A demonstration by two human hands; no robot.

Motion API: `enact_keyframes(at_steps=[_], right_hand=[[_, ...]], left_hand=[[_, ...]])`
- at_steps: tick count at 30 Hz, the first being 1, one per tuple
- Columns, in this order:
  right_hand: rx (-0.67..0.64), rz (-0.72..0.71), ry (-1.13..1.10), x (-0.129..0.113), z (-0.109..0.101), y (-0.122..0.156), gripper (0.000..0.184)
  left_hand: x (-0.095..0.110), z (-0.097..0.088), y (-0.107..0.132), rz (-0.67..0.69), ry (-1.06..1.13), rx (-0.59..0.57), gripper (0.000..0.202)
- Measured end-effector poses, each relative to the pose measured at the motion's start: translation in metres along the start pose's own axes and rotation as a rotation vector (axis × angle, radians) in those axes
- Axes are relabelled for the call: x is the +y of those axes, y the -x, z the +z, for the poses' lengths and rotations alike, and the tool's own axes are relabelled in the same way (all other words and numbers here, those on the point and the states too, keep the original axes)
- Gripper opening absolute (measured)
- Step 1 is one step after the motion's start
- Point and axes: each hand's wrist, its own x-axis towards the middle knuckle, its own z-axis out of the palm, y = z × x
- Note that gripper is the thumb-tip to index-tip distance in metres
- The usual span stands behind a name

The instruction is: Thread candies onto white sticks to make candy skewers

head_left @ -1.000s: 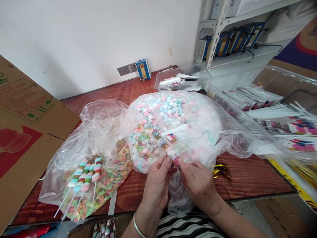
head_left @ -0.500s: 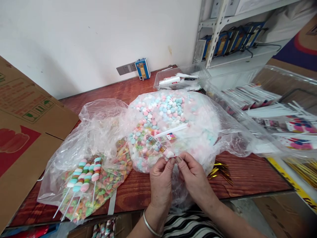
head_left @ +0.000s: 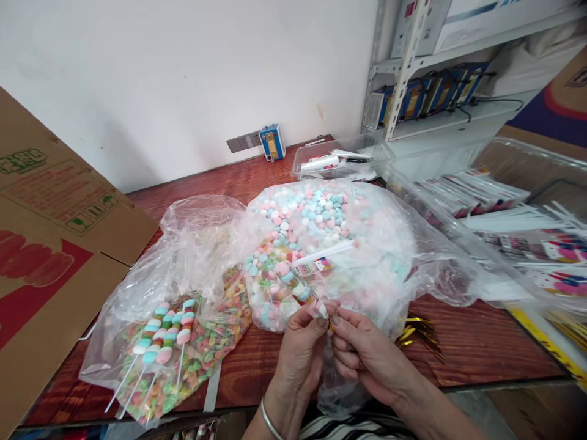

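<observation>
Presently, head view: we note the left hand (head_left: 300, 351) and right hand (head_left: 362, 354) both pinched closed on the end of a wrapped candy skewer (head_left: 300, 287), which lies over the marshmallow bag (head_left: 367, 244) on the tabletop (head_left: 458, 342). We judge the wrapper end is being sealed; a firm twist seems next.

pastel round marshmallows (head_left: 316, 211): pink, blue, white
ring-shaped cereal sweets (head_left: 202, 351): orange, green, yellow
wooden worktop (head_left: 463, 345): reddish-brown grain
cardboard carton (head_left: 50, 244): tan, red and green print
</observation>
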Motion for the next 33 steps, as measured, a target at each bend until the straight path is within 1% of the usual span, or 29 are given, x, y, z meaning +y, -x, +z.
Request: enact_keyframes(at_steps=[1,3,5,6,8,9,11,15,17,19,21,22,23,24,25,26,27,28,29,31,32,33], right_hand=[[0.068,-0.093,0.127,0.002,0.001,0.000,0.034],[0.209,-0.333,0.456,0.005,0.002,-0.001,0.029],[0.315,-0.548,0.750,0.009,0.002,-0.001,0.022],[0.349,-0.610,0.839,0.011,0.002,-0.001,0.019],[0.373,-0.651,0.883,0.012,0.001,-0.001,0.019],[0.350,-0.625,0.846,0.012,0.001,-0.001,0.022],[0.244,-0.482,0.645,0.011,0.001,0.000,0.028],[-0.051,-0.056,-0.020,0.014,0.004,0.002,0.030],[-0.176,0.074,-0.232,0.018,0.006,0.003,0.030],[-0.271,0.141,-0.316,0.022,0.008,0.001,0.031],[-0.310,0.155,-0.279,0.024,0.011,-0.001,0.031],[-0.301,0.135,-0.200,0.023,0.012,0.000,0.031],[-0.259,0.083,-0.070,0.021,0.013,0.001,0.033],[-0.180,-0.005,0.108,0.017,0.012,0.005,0.034],[-0.078,-0.115,0.319,0.011,0.011,0.011,0.034],[0.048,-0.241,0.544,0.005,0.007,0.020,0.029],[0.172,-0.361,0.751,-0.003,0.000,0.030,0.022],[0.277,-0.449,0.914,-0.010,-0.009,0.041,0.017],[0.373,-0.488,1.016,-0.017,-0.022,0.053,0.018],[0.600,-0.511,1.130,-0.029,-0.052,0.075,0.018],[0.705,-0.489,1.206,-0.033,-0.068,0.084,0.017],[0.781,-0.450,1.305,-0.036,-0.083,0.091,0.017]], left_hand=[[-0.001,0.002,-0.001,0.038,0.011,0.047,0.022],[-0.003,0.006,-0.002,0.072,0.022,0.120,0.022],[-0.004,0.010,-0.002,0.094,-0.005,0.154,0.021],[-0.005,0.011,-0.001,0.110,-0.030,0.160,0.020],[-0.005,0.011,0.001,0.129,-0.087,0.146,0.018],[-0.005,0.009,0.002,0.131,-0.109,0.131,0.018],[-0.003,0.003,0.005,0.113,-0.134,0.084,0.022],[0.004,-0.016,0.012,-0.003,-0.136,-0.112,0.029],[0.007,-0.024,0.016,-0.068,-0.128,-0.185,0.029],[0.009,-0.027,0.018,-0.066,-0.115,-0.181,0.027],[0.011,-0.027,0.018,-0.027,-0.122,-0.098,0.026],[0.011,-0.026,0.017,-0.005,-0.132,-0.040,0.027],[0.013,-0.025,0.016,0.018,-0.144,0.015,0.027],[0.014,-0.023,0.013,0.039,-0.156,0.057,0.027],[0.016,-0.022,0.011,0.065,-0.163,0.084,0.026],[0.017,-0.021,0.009,0.096,-0.164,0.099,0.024],[0.019,-0.020,0.007,0.128,-0.161,0.104,0.022],[0.020,-0.019,0.005,0.152,-0.161,0.103,0.020],[0.020,-0.017,0.004,0.169,-0.164,0.101,0.019],[0.018,-0.013,0.004,0.173,-0.178,0.084,0.020],[0.016,-0.010,0.004,0.165,-0.186,0.067,0.020],[0.013,-0.007,0.004,0.155,-0.191,0.048,0.021]])
